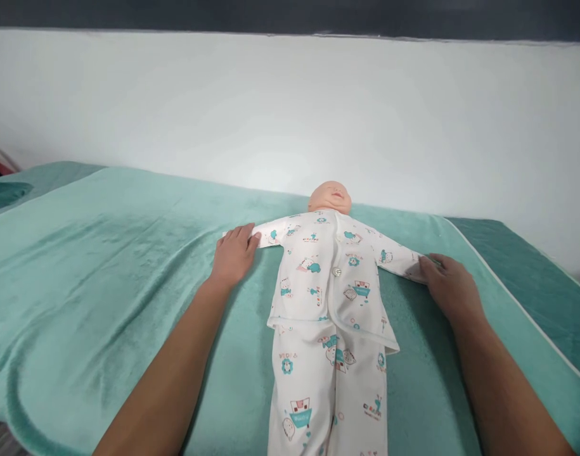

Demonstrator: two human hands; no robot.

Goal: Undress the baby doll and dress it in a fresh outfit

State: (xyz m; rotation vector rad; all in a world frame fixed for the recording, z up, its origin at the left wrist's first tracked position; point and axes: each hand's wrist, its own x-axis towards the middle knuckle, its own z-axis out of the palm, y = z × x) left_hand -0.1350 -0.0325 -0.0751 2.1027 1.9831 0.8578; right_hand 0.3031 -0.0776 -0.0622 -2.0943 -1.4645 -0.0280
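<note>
A baby doll (pixel 330 197) lies on its back on a teal blanket (pixel 104 272), dressed in a white printed shirt (pixel 328 272) and matching trousers (pixel 328 392). Its arms are spread out sideways. My left hand (pixel 232 253) rests flat at the end of the doll's left-side sleeve, fingers touching the cuff. My right hand (pixel 449 285) lies on the end of the other sleeve, covering the cuff. Whether either hand pinches the fabric is unclear.
The blanket covers a padded table with a darker green surface (pixel 532 278) showing at the right. A white wall (pixel 290 114) stands close behind. A rolled teal cloth (pixel 4 193) lies at the far left edge.
</note>
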